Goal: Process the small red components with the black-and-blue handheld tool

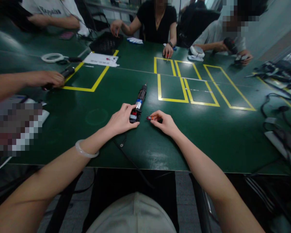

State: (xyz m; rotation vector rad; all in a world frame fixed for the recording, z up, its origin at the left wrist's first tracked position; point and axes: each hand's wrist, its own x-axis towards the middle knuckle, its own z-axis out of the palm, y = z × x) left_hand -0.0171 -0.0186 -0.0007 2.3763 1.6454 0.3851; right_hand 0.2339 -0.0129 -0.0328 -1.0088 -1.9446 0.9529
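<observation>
Pale cloth (137, 215) of the wearer's clothes is lying nearest of all. Beyond it, the L hand (122, 119) is gripping the rear end of a dark screwdriver-like tool (141, 95), half curled, w/ thumb by the near end and index finger along the side; prob. it is steadying the tool, b/c the rear is showing red and silver bits, maybe uncovered. The R hand (166, 123) is pinching a small red part (149, 118), fingertips nearly meeting thumb, prob. b/c this piece is too tiny for a full grip. The tool is apparently resting on the green table (208, 139), in front of the wearer, just L of the piece, not touching it. Its long axis is running away from the wearer, leaning slightly R; its thin tip is pointing twd the far side. Whether the black cable (129, 157) below is joining it, I cannot tell.
</observation>
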